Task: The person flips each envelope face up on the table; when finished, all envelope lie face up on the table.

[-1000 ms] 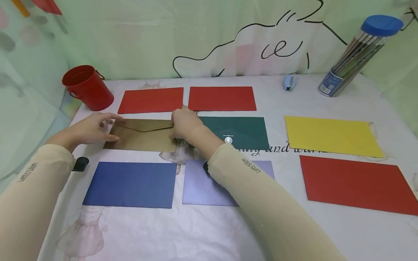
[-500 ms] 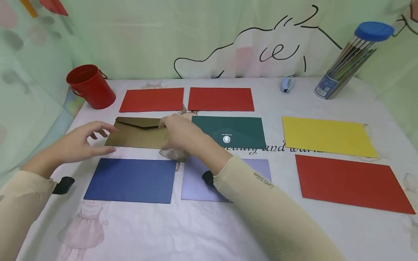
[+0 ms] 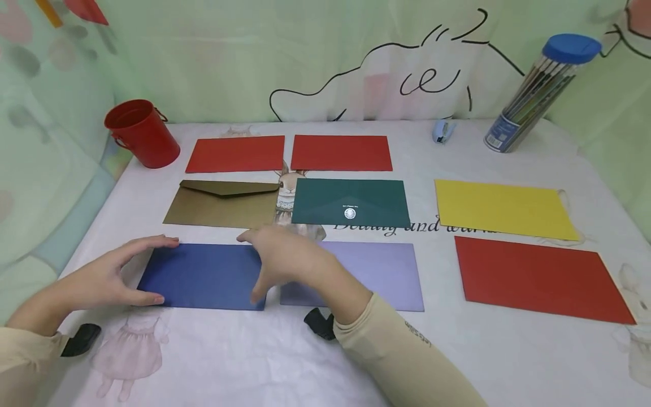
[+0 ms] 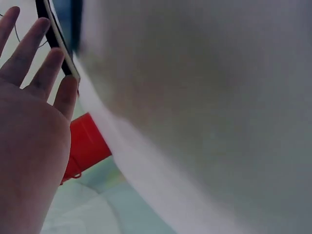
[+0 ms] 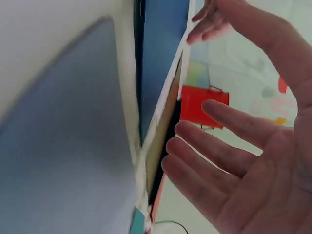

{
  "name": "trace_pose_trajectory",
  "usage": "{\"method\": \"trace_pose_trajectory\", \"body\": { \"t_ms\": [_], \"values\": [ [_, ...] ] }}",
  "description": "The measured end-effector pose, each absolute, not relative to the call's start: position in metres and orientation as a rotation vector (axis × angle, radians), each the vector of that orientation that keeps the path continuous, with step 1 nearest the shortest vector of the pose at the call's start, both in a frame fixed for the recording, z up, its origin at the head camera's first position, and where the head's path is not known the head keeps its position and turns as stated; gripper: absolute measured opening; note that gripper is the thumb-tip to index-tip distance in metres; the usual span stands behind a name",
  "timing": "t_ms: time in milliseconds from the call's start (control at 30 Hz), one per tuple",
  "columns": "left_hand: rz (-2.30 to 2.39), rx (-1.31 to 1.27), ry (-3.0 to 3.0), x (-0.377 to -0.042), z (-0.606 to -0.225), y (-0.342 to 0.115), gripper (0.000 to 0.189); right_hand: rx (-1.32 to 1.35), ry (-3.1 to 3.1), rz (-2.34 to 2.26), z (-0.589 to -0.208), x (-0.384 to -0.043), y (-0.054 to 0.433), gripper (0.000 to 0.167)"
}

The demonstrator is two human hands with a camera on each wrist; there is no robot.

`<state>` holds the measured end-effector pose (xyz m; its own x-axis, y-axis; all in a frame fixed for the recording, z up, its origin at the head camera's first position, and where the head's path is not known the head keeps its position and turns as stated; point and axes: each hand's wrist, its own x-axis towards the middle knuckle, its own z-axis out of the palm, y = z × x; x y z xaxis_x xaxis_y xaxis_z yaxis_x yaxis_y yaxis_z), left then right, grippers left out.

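1. On the near side of the red bucket (image 3: 142,135), head view: the blue piece (image 3: 205,277) lies flat on the white cloth (image 3: 218,362), offset to the bucket's right. The gold envelope (image 3: 218,210) lies flat between the two, closer to the bucket.
2. Head view, change: one second ago both hands are at the gold envelope; now both are farther from the bucket, at the blue piece. The gold envelope is clear of both hands. Judgement: the gold envelope is released, and the blue piece becomes the piece being worked on.
3. Head view, hands: the left hand (image 3: 109,277) is spread wide at the blue piece's left end, nearer the person than the bucket. The right hand (image 3: 290,257) is spread wide at the opposite end, farther right of the bucket. No grip is evident; firm contact cannot be confirmed.
4. Left wrist view: the fingers are extended, with the bucket past the little finger. The thumb is out of view.
5. Right wrist view: the fingers are extended, thumb wide apart, with the bucket beyond the fingertips. The palm holds nothing.
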<state>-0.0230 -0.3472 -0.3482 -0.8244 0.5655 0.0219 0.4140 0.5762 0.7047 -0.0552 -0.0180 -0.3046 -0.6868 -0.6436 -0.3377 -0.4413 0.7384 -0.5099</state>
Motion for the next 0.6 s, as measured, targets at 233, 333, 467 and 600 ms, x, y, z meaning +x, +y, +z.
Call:
{"method": "trace_pose_trajectory", "body": {
  "t_ms": [233, 333, 467, 600],
  "values": [
    [1.091, 0.812, 2.512, -0.021, -0.357, -0.351, 0.101, -0.905, 2.474, -0.32, -0.318, -0.051, -0.032, 0.101],
    [1.075, 0.848, 2.516, -0.022, -0.359, -0.35, 0.103, -0.903, 2.494, -0.264, -0.32, -0.05, -0.033, 0.103],
    [1.001, 0.824, 2.574, -0.021, -0.359, -0.349, 0.103, -0.919, 2.5, -0.227, -0.321, -0.049, -0.031, 0.104],
    [0.946, 0.796, 2.615, -0.021, -0.359, -0.348, 0.103, -0.952, 2.483, -0.202, -0.322, -0.048, -0.029, 0.108]
  ]
}}
